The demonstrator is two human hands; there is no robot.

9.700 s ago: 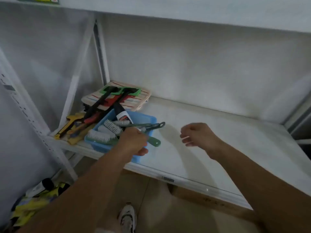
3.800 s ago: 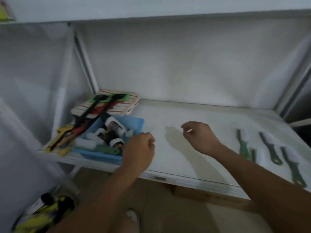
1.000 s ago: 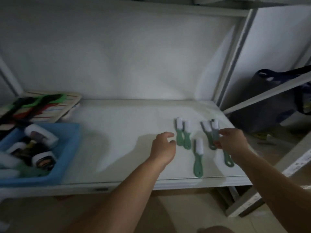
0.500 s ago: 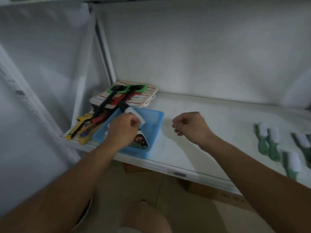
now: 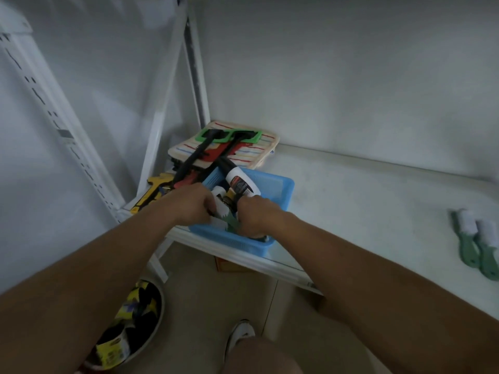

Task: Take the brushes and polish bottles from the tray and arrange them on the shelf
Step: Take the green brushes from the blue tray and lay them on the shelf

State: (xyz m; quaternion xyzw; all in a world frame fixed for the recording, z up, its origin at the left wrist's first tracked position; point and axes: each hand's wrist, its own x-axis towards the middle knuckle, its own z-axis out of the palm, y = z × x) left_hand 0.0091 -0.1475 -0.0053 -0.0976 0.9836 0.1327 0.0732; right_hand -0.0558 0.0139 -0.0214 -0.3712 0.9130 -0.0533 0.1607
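Two bare forearms fill the lower frame, both now reaching into the blue tray (image 5: 272, 184) at centre left of the white shelf (image 5: 364, 190); half a second back, only the left was there, the right hovering clenched beside it. Left hand (image 5: 191, 203) curled shut around a white-bristled green brush (image 5: 225, 217). Right hand (image 5: 256, 214) curled down into the tray just beside it; whether gripping anything, cannot tell. Leaning on the tray's far rim, a white polish bottle (image 5: 241, 183), untouched. Far right edge: two green brushes (image 5: 478, 238) already laid side by side. Judgement: brushes nearly cleared, bottles next.
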